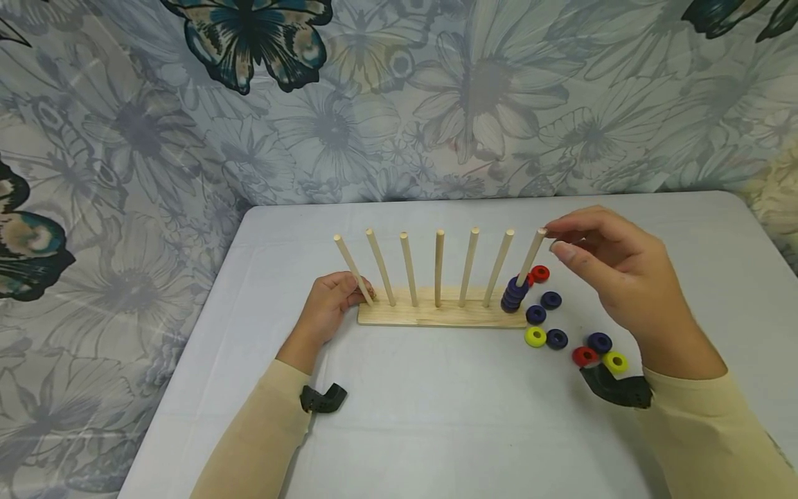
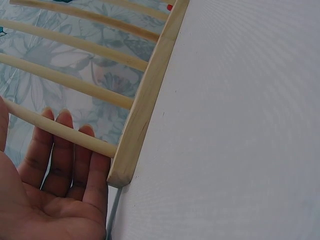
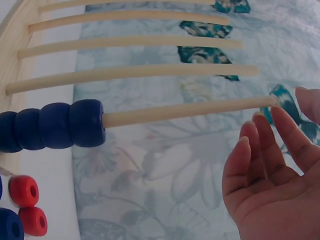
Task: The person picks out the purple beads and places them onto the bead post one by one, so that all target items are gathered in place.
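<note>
A wooden peg rack (image 1: 436, 317) with several upright pegs stands on the table. My left hand (image 1: 333, 301) holds it at the left end; in the left wrist view the end peg (image 2: 65, 131) passes between the thumb and the fingers (image 2: 62, 160). At the other end, my right hand (image 1: 614, 270) is raised by the tip of the rightmost peg (image 3: 185, 110). Its fingertips are right at that tip, with thumb and fingers apart and nothing between them. Blue beads (image 3: 55, 125) are stacked low on this peg. The other pegs carry no beads.
Loose beads lie right of the rack: red beads (image 1: 540, 274), blue beads (image 1: 551, 300) and a yellow bead (image 1: 535, 337). Another yellow bead (image 1: 615, 362) sits close to the right wrist's black camera mount (image 1: 617, 388). Patterned cloth (image 1: 386, 125) hangs behind the white table (image 1: 411, 416).
</note>
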`<state>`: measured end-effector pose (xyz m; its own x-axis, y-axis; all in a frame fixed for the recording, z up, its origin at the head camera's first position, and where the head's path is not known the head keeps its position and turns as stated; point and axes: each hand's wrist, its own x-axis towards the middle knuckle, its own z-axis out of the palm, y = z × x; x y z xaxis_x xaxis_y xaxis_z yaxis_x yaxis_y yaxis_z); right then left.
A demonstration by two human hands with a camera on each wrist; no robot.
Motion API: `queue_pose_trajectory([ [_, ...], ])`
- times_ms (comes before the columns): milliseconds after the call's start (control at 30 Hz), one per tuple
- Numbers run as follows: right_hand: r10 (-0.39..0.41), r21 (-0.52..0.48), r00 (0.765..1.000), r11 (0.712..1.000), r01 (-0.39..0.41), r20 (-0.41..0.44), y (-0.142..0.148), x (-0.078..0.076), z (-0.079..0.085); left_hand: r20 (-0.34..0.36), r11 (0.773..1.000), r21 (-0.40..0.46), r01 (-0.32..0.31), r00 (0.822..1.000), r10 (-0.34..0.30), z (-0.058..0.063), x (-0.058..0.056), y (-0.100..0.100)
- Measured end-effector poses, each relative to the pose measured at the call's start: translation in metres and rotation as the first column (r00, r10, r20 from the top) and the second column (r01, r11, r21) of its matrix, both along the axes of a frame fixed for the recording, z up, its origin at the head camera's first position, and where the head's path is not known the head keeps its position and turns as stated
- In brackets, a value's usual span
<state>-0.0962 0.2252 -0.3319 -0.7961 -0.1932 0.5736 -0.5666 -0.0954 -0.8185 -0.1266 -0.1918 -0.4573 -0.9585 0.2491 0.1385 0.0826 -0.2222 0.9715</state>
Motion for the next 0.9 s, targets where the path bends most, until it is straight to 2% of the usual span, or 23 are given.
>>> queue_pose_trajectory([
  [333, 0.093, -0.081, 0.995, 0.993, -0.090, 0.036, 0.013, 0.000, -0.013, 0.004, 1.000, 0.007, 0.003, 1.000, -0.003, 0.001, 0.000, 0.000],
  [533, 0.222, -0.149, 0.974, 0.965, -0.214, 0.039, 0.022, -0.002, -0.023, 0.003, 1.000, 0.015, 0.008, 1.000, -0.008, 0.000, 0.000, -0.001],
  [633, 0.258, -0.165, 0.964, 0.955, -0.246, 0.057, 0.026, -0.003, -0.026, 0.002, 1.000, 0.019, 0.008, 1.000, -0.008, 0.000, 0.000, -0.001],
  [900, 0.252, -0.132, 0.963, 0.962, -0.238, 0.097, 0.037, -0.007, -0.037, 0.000, 1.000, 0.011, 0.005, 1.000, -0.005, 0.001, 0.000, 0.000],
])
